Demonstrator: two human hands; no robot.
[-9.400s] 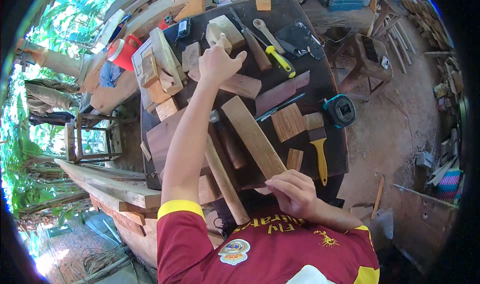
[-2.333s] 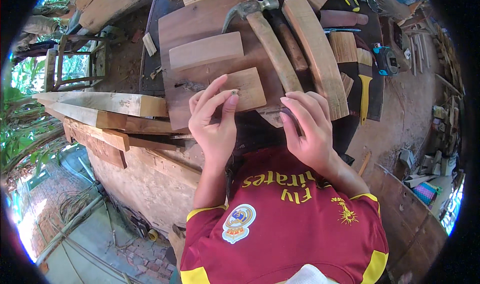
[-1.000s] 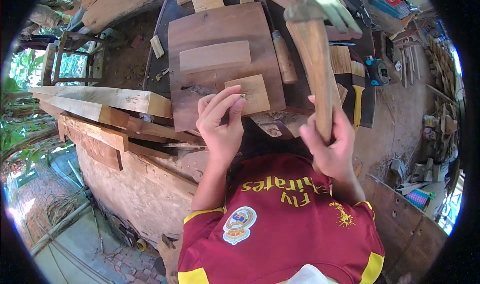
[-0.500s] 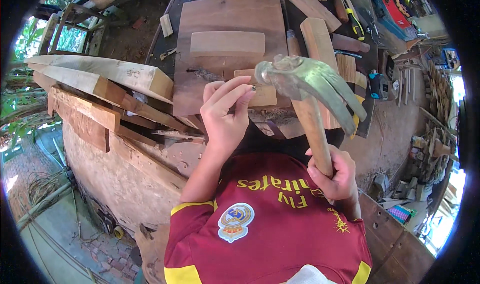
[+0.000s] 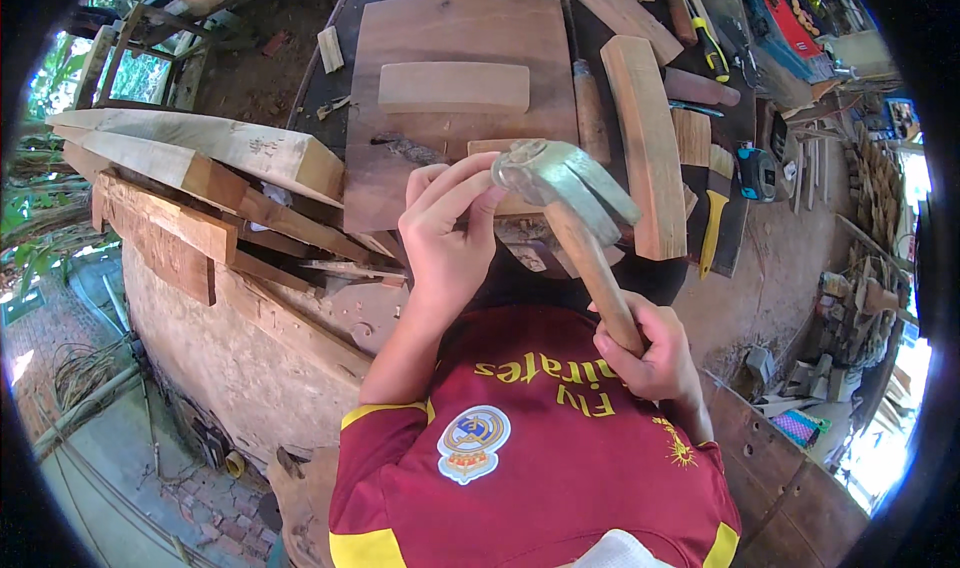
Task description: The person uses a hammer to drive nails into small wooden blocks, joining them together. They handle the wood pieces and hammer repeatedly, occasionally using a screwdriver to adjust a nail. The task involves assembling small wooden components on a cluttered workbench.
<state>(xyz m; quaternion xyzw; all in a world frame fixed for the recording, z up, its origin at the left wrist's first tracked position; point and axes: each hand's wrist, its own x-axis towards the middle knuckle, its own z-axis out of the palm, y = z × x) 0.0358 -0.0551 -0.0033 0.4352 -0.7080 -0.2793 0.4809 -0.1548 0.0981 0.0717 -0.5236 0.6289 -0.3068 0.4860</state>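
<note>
Head view, frame centre: right hand point(image 5: 655, 353) grips a hammer point(image 5: 570, 193); left hand point(image 5: 445, 233) pinches fingertips together on a small block point(image 5: 515, 203), nail unseen.

Two hands are seen: the left hand point(image 5: 447, 238) and the right hand point(image 5: 650, 353). One claw hammer point(image 5: 565, 183) is counted. One wide dark board point(image 5: 455, 38) is counted, with one small pale block point(image 5: 453, 86) on it. One long pale plank point(image 5: 640, 143) is seen beside it. One yellow-handled tool point(image 5: 712, 223) and one yellow-handled screwdriver point(image 5: 705, 38) are counted. Several rough beams point(image 5: 200, 158) are stacked at the left; their exact number cannot be told.
</note>
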